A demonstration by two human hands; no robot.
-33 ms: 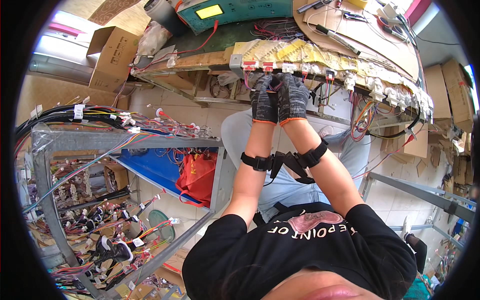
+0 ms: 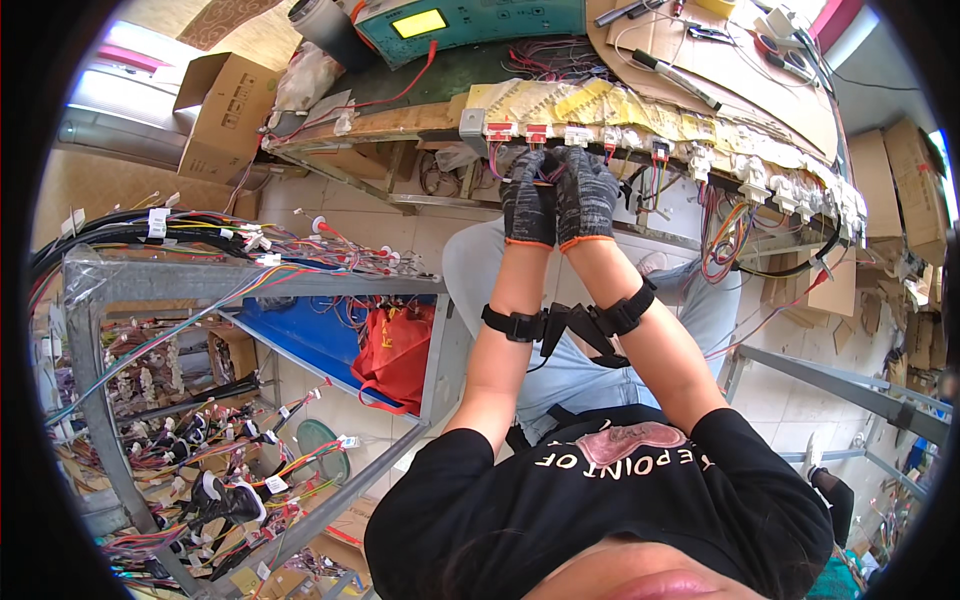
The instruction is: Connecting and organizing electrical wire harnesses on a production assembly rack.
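Note:
Both my hands wear dark grey knit gloves with orange cuffs and are side by side at the bench's front edge. My left hand is closed, its fingers curled on thin wires below a red-and-white connector. Close against it, my right hand is closed on the same wires, just under a white connector. The fingertips are partly hidden, so the exact grip does not show. Another red-and-white connector sits left of them along the edge.
A teal device with a lit yellow screen stands on the bench. More white connectors with hanging wires line the edge rightward. Left of me, a metal frame carries wire harnesses above a red bag. A marker lies on cardboard.

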